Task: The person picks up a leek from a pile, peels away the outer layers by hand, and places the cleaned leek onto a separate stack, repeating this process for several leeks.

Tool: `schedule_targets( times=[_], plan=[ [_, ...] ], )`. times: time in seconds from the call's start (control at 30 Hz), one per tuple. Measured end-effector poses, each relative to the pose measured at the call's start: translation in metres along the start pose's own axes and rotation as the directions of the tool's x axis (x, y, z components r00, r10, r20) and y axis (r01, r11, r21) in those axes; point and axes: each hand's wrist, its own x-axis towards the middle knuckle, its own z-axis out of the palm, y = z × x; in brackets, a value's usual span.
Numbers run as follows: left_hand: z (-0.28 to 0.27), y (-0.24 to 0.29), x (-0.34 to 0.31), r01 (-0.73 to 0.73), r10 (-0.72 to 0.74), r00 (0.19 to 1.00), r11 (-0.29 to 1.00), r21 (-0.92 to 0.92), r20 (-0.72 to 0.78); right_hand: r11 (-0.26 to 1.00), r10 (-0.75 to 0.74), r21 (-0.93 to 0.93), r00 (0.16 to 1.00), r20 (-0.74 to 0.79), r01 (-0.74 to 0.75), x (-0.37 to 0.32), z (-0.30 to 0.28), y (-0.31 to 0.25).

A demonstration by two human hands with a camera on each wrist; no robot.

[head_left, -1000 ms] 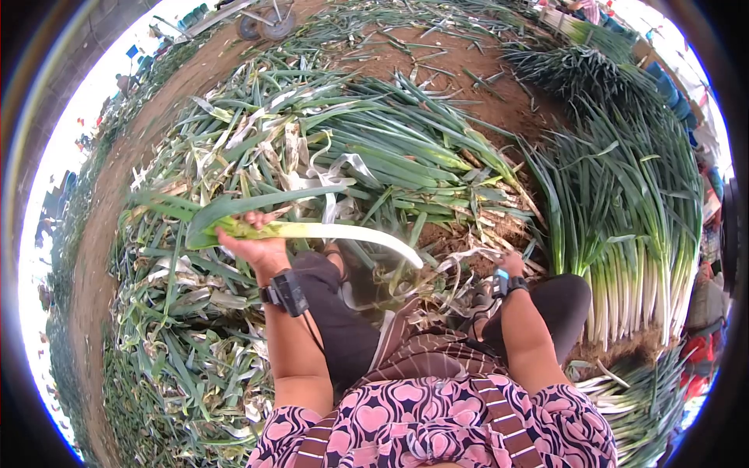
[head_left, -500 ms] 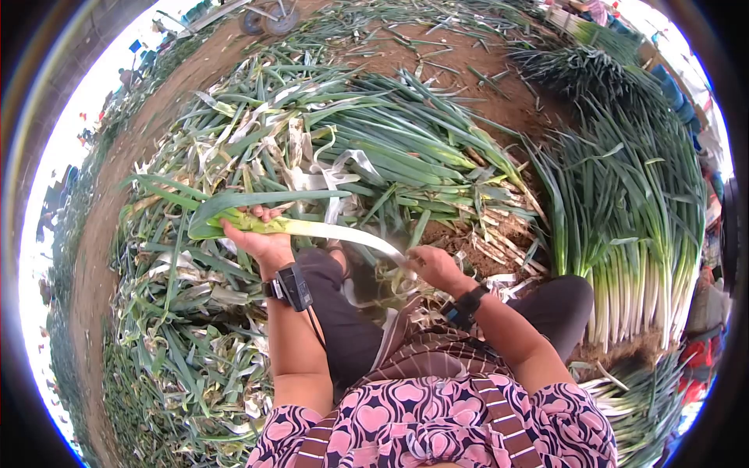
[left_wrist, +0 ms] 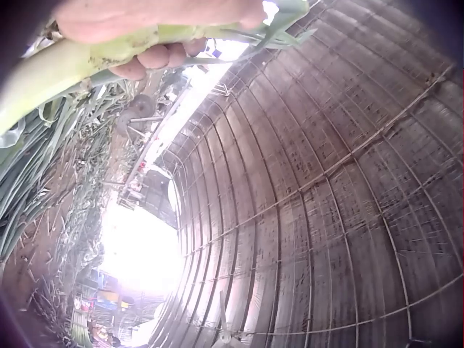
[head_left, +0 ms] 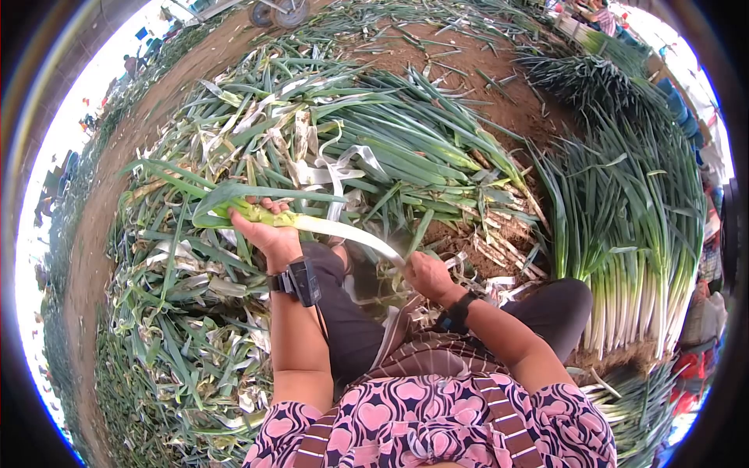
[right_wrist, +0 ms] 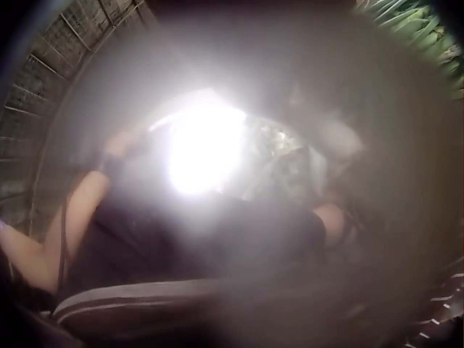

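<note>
My left hand (head_left: 269, 238) grips a large green onion (head_left: 343, 231) where its pale shaft meets the green leaves. In the left wrist view, the fingers of the left hand (left_wrist: 163, 18) wrap around the stalk (left_wrist: 43, 80). The white shaft bends down to the right, toward my lap. At its lower tip, my right hand (head_left: 429, 278) pinches the end with curled fingers, which hide the tip. Glare and blur cover most of the right wrist view.
Loose leaves and peelings (head_left: 179, 312) are heaped on the left. Untrimmed green onions (head_left: 406, 140) lie ahead. A row of cleaned, white-stemmed green onions (head_left: 624, 296) stands at the right. Bare soil (head_left: 468, 70) shows farther off, near a wheeled cart (head_left: 289, 14).
My right hand has come left from beside the right knee to the white end of the green onion and now pinches it. The left hand keeps its grip, shifting slightly right.
</note>
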Motion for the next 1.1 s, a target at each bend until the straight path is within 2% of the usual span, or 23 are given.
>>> schedule_targets(
  times=[0.13, 0.23, 0.33, 0.37, 0.47, 0.5, 0.6, 0.67, 0.7, 0.77, 0.8, 0.83, 0.9, 1.0, 1.1],
  plan=[
    [-0.002, -0.002, 0.0, 0.02, -0.02, 1.0, 1.0, 0.013, 0.008, 0.996, 0.082, 0.045, 0.996, 0.033, -0.083, 0.001, 0.009, 0.01],
    [-0.003, -0.003, 0.001, 0.034, -0.034, 0.999, 0.999, 0.023, 0.015, 0.981, 0.167, 0.1, 0.986, -0.005, -0.166, 0.002, -0.001, 0.007],
    [-0.004, -0.006, 0.0, 0.078, -0.078, 0.997, 0.996, 0.05, -0.002, 0.964, 0.18, 0.229, 0.963, -0.2, -0.133, 0.006, 0.003, 0.029],
    [-0.006, -0.007, 0.001, 0.099, -0.098, 0.995, 0.993, 0.063, -0.011, 0.918, 0.278, 0.324, 0.954, -0.114, -0.228, 0.004, 0.003, 0.035],
    [-0.01, -0.01, 0.005, 0.16, -0.161, 0.987, 0.987, 0.03, 0.018, 0.945, 0.211, 0.29, 0.96, -0.186, -0.151, 0.008, -0.008, 0.039],
    [-0.008, -0.011, 0.003, 0.165, -0.166, 0.986, 0.984, 0.061, 0.01, 0.969, 0.177, 0.216, 0.951, -0.253, -0.123, 0.014, -0.011, 0.041],
    [-0.003, -0.012, -0.003, 0.178, -0.181, 0.983, 0.978, 0.112, 0.019, 0.959, 0.282, 0.143, 0.894, -0.349, -0.246, 0.034, -0.029, 0.07],
    [-0.006, -0.013, -0.002, 0.194, -0.201, 0.977, 0.977, 0.092, 0.069, 0.942, 0.32, 0.011, 0.886, -0.337, -0.336, 0.04, -0.052, 0.09],
    [-0.005, -0.013, -0.002, 0.197, -0.203, 0.978, 0.976, 0.095, 0.057, 0.931, 0.342, -0.049, 0.909, -0.238, -0.363, 0.039, -0.062, 0.096],
    [0.0, -0.016, -0.005, 0.202, -0.206, 0.978, 0.974, 0.099, 0.032, 0.973, 0.209, -0.116, 0.976, 0.062, -0.201, 0.038, -0.075, 0.079],
    [0.002, -0.019, -0.005, 0.212, -0.217, 0.975, 0.973, 0.094, 0.043, 0.985, 0.139, -0.131, 0.967, 0.214, -0.112, 0.037, -0.082, 0.066],
    [0.003, -0.021, -0.005, 0.223, -0.228, 0.972, 0.971, 0.09, 0.053, 0.993, 0.059, 0.09, 0.978, 0.2, -0.078, 0.037, -0.08, 0.041],
    [0.004, -0.027, -0.006, 0.238, -0.246, 0.964, 0.967, 0.092, 0.096, 0.901, 0.051, 0.408, 0.97, 0.236, -0.147, 0.037, -0.071, -0.007],
    [0.004, -0.033, -0.008, 0.275, -0.282, 0.952, 0.959, 0.075, 0.12, 0.906, -0.17, 0.401, 0.984, 0.061, 0.132, 0.045, -0.049, -0.037],
    [0.002, -0.037, -0.009, 0.316, -0.327, 0.931, 0.944, 0.094, 0.159, 0.851, -0.017, 0.522, 0.99, 0.143, -0.061, 0.057, -0.048, -0.061]
  ],
)
